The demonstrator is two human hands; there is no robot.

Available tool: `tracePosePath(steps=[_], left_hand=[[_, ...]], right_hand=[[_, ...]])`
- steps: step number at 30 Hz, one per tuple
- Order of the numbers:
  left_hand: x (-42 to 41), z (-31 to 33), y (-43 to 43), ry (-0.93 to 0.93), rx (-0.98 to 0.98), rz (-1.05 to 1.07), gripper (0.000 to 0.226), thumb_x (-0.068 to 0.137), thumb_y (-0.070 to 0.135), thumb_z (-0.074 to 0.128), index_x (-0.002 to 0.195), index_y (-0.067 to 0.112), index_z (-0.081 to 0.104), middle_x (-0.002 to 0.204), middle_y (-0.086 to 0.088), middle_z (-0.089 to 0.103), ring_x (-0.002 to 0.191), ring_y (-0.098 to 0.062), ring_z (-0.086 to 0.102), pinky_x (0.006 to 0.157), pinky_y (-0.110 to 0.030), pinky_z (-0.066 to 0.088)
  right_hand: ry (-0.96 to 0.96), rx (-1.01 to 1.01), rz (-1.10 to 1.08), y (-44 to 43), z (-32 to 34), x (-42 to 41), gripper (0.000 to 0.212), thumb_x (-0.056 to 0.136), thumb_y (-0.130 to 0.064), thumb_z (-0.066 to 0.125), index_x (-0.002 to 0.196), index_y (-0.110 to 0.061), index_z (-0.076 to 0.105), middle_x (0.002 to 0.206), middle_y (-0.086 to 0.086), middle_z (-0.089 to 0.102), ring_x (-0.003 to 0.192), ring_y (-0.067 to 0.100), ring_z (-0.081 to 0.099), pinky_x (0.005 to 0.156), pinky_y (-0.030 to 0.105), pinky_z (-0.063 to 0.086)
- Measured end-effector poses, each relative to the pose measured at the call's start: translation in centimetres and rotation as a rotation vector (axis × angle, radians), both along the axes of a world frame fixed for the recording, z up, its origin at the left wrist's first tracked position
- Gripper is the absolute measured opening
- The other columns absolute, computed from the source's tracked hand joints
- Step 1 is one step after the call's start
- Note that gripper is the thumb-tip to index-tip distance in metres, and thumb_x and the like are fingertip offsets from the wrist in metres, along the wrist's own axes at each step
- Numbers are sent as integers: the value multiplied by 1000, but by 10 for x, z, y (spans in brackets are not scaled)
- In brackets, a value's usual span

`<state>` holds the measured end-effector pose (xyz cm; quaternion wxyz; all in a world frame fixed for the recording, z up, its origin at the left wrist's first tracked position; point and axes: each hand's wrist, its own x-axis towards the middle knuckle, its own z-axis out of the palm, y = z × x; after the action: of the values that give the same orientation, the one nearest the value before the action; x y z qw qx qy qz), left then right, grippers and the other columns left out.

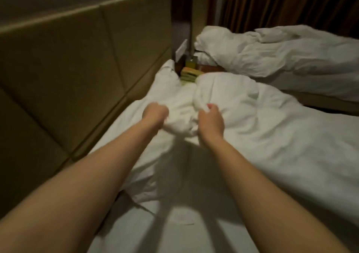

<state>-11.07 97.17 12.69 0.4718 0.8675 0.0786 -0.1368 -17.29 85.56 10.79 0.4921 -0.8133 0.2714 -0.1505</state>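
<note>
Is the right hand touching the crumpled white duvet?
Touching. The head view shows the right hand with fingers curled around a fold of the crumpled white duvet.

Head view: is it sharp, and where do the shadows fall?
Head view: dim, warm light; the left grip is motion-blurred, the right grip, on the duvet, clearer; dark shadows cross the white sheet; wide-angle bending at the headboard.

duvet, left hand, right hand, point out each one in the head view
duvet (272, 132), head view, on its rumpled white top, to the right of the hands
left hand (155, 113), head view, on the back of the blurred, curled hand
right hand (211, 120), head view, on the back of the hand gripping bunched fabric
</note>
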Motion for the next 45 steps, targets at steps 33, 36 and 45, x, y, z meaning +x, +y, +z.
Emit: tracePosePath(steps=[33,36,45], left_hand=[[-214,-210,-211,-214,663,-1107,47,94,29,44,138,16,35,132,-8,47,117,-27,48,88,-37,40],[-245,-222,-270,-241,690,-1183,48,94,33,45,138,17,35,134,-6,46,120,-26,46,89,-36,40],[-382,-312,-475,-175,745,-1365,100,77,52,68,149,28,2,154,-7,6,142,-28,14,102,-49,34]], right_hand=[[607,265,-181,-162,-197,-248,52,99,-34,43,147,-18,31,148,5,39,132,24,43,102,30,36],[573,337,-341,-227,-209,-282,55,97,-30,44,148,-19,28,149,5,38,132,27,42,104,32,36],[525,562,-806,-463,-295,-421,49,101,-34,39,134,1,46,136,22,48,125,35,47,103,38,39]])
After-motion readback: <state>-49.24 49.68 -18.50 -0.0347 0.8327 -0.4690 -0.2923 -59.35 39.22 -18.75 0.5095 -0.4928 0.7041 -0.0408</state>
